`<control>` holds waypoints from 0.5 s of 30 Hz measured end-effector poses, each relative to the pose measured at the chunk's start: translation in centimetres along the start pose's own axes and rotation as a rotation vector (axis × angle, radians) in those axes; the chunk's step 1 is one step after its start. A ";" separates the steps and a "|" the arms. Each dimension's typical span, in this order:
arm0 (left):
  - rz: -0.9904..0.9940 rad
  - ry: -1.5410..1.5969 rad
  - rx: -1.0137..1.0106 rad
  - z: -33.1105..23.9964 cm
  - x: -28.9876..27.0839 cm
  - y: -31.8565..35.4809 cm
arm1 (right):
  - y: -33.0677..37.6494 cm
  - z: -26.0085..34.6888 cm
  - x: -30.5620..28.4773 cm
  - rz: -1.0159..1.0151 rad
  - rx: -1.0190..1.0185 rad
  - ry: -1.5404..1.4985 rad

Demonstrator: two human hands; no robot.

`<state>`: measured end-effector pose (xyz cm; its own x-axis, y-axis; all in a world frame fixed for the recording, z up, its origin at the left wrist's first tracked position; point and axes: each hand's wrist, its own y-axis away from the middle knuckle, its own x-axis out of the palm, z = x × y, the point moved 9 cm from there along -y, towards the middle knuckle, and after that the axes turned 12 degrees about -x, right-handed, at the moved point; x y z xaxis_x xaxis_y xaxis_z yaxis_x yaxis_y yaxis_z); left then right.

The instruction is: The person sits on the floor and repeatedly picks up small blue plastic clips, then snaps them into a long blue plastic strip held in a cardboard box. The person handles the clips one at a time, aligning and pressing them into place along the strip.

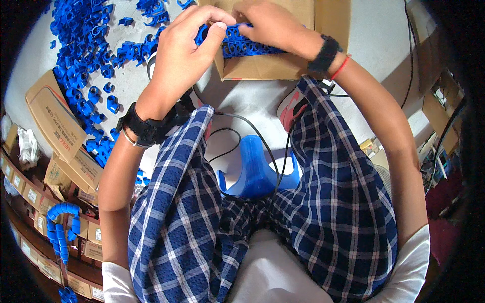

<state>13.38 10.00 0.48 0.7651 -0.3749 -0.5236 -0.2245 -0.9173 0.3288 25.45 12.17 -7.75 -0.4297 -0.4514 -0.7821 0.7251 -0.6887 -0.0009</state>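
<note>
Much of the blue plastic strip (242, 44) is hidden: both hands cover its ends, and only the middle stretch of linked, ring-shaped segments shows between them. It lies above the open cardboard box (273, 65), whose top is cut off by the upper edge of the view. How the segments join is hard to make out, though they appear to be clipped side by side.

The left hand (184, 50) reaches up from the lower left, wrist bent, fingers curled over the strip's left end with thumb and fingertips pinching it. The right hand (268, 22) comes in from the right, knuckles up, fingers closed on the strip's right end. Each wrist wears a black band; the right also carries a thin red cord (341, 67).

The person sits on a blue plastic stool (257, 171), knees apart in blue checked shorts, a red-and-white shoe (290, 108) planted on the pale floor (252, 103). Black cables trail across the floor between the legs. A heap of loose blue plastic parts (91, 55) spreads across the upper left, well apart from the box. Flat cardboard cartons (55, 121) and labelled shelves line the left edge, where a chain of blue parts (60, 227) hangs.
</note>
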 end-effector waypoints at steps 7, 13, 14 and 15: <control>0.182 0.741 -0.387 2.7 0.9 0.6 | -0.3 0.1 -9.7 -0.254 0.318 -0.483; 0.367 1.306 -0.454 1.1 1.8 0.5 | -0.1 4.4 -8.7 -0.158 0.214 -0.843; 0.335 1.218 -0.437 1.0 1.7 0.5 | -0.3 5.2 -8.5 -0.171 0.127 -0.939; 0.300 1.125 -0.417 0.8 1.6 0.5 | 0.1 5.1 -8.8 -0.196 0.123 -0.878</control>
<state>14.01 8.81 -0.86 0.8560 -0.0499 0.5146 -0.4285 -0.6252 0.6523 26.57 13.17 2.31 -0.8312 -0.5557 -0.0183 0.5553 -0.8314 0.0220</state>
